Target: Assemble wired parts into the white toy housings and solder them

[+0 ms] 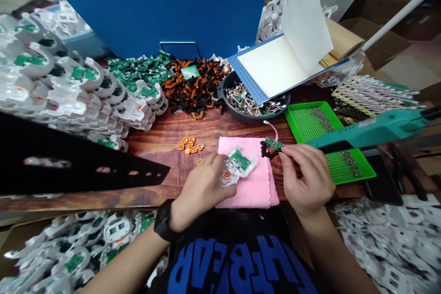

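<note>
My left hand (203, 188) holds a white plastic shell with a green circuit board (239, 163) in it, over a folded pink cloth (253, 186) on the wooden table (186, 121). My right hand (305, 174) pinches a small green board with a black part (271, 146), a white and red wire trailing from it, just right of the shell. A few small orange pieces (189, 144) lie left of the cloth.
Stacks of white shells (58, 85) crowd the left. Loose green boards (138, 70) and black-orange parts (196, 86) lie behind. A black bowl of wired boards (246, 103) sits under a blue-edged pad (275, 66). A green tray (310, 121) and teal tool (375, 128) are right.
</note>
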A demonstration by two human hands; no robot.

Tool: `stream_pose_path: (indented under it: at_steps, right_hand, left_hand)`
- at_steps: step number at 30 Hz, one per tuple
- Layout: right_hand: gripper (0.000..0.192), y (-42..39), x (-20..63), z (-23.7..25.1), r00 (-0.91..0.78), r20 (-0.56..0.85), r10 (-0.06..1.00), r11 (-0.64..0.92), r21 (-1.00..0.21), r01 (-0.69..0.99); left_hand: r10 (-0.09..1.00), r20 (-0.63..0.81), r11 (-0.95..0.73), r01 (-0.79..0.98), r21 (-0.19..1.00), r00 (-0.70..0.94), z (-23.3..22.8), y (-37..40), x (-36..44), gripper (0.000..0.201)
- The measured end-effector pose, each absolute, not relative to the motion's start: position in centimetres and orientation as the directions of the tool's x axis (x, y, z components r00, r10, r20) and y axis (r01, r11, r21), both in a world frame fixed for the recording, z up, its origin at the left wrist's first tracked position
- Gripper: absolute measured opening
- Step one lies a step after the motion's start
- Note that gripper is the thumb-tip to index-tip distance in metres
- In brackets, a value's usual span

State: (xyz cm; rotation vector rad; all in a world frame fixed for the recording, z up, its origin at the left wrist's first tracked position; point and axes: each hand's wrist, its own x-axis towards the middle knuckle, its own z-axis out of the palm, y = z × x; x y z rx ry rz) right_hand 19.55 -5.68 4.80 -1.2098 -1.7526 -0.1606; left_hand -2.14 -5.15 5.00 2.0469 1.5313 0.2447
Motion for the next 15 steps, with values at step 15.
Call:
stream_pose_path:
  at_steps: [15]
  right_hand:
    - [0.019, -8.3, 14.9, 2.1, -0.343, 0.405, 0.847, 0.502, -0.401, 0.766]
  left_hand:
    - [0.918, -0.353, 0.301, 0.260, 0.917, 0.182, 2.5, -6.0, -3.8, 0.054]
